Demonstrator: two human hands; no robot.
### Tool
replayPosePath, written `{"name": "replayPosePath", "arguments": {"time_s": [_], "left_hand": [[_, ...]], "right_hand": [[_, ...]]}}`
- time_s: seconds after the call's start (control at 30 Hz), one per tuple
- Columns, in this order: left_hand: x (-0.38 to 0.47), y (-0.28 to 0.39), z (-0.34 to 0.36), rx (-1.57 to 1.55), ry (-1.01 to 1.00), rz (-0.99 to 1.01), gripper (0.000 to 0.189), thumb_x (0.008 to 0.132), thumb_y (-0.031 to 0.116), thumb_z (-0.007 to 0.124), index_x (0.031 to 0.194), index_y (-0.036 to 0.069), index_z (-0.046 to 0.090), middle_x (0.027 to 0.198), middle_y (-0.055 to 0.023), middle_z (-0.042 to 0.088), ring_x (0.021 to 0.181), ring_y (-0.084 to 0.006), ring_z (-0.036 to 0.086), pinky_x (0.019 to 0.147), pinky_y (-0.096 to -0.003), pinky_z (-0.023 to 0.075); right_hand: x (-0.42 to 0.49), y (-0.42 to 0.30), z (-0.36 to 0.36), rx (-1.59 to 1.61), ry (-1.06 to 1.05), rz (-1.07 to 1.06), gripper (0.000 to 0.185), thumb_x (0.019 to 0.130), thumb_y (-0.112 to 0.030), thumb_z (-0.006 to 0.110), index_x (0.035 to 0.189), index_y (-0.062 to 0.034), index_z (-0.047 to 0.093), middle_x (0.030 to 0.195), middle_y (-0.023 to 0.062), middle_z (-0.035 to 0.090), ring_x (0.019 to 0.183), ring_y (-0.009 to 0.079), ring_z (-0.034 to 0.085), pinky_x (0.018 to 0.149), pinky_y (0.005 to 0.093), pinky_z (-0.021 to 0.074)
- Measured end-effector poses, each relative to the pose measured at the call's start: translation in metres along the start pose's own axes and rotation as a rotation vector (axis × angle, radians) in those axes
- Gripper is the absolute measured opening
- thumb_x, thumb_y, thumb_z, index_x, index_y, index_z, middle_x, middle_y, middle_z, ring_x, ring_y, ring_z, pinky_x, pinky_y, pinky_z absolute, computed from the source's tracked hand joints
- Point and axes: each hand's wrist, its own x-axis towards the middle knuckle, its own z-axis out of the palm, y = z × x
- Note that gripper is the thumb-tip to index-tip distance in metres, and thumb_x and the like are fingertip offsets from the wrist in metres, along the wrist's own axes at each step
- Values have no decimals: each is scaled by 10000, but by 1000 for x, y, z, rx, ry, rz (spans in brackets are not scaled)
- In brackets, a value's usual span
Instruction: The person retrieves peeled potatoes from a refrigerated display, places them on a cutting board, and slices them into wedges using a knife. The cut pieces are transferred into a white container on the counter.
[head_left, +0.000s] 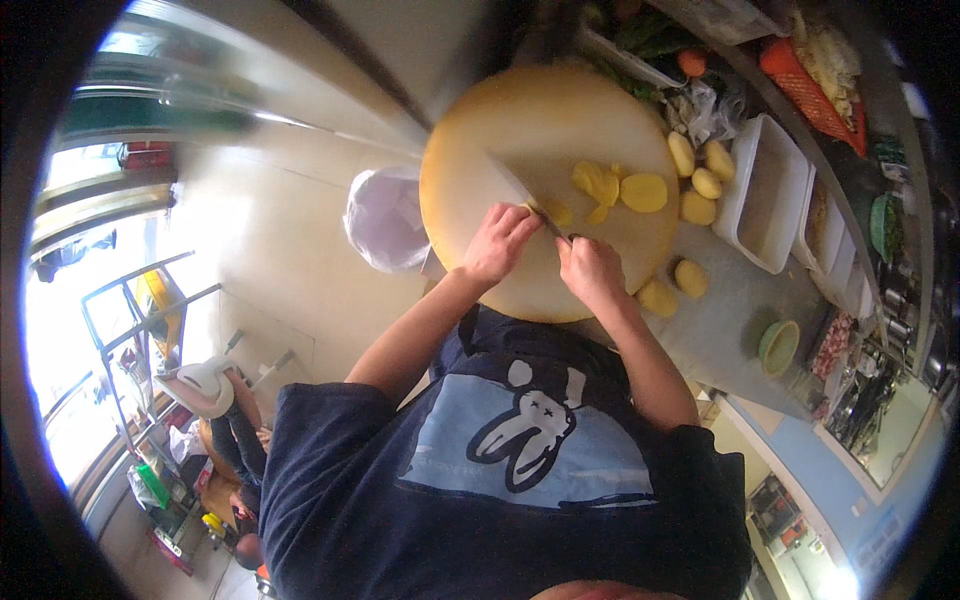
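My right hand (592, 270) is closed around the handle of a kitchen knife (516, 182), whose broad blade points up and left over a large round chopping board (480, 120). Against the blade, my left hand (501, 244) rests with curled fingers on a yellow piece that looks like potato; most of it is hidden. Potato slices (596, 182) lie in a loose group to the right of the knife. Beside them is a cut potato piece (643, 193) with a flat yellow face. A further slice lies partly behind the blade.
Peeled potatoes (705, 184) sit against the board's right edge, with two more (690, 277) lower down. White plastic trays (772, 187), a green bowl (778, 347) and a red basket (817, 105) stand farther right. A lined bin (386, 217) is left of the board. Another person sits at lower left.
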Motion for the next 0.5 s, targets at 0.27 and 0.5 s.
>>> {"name": "replayPosePath", "arguments": {"time_s": [0.27,0.5], "left_hand": [[-6,-1,3,14,3,-23,359,772,25,610,1131,29,605,1107,-148,581,1012,-349,545,868,-422,486],[-12,6,-5,67,-38,-23,452,722,28,607,1173,45,600,1098,-139,581,1002,-343,551,846,-426,495]], "right_hand": [[-11,2,1,10,1,9,374,920,-274,584,653,-23,660,608,239,605,577,419,627,551,493,504],[-14,-6,-20,65,-33,-32,352,904,-272,615,670,-11,647,616,218,615,594,411,633,563,471,514]]}}
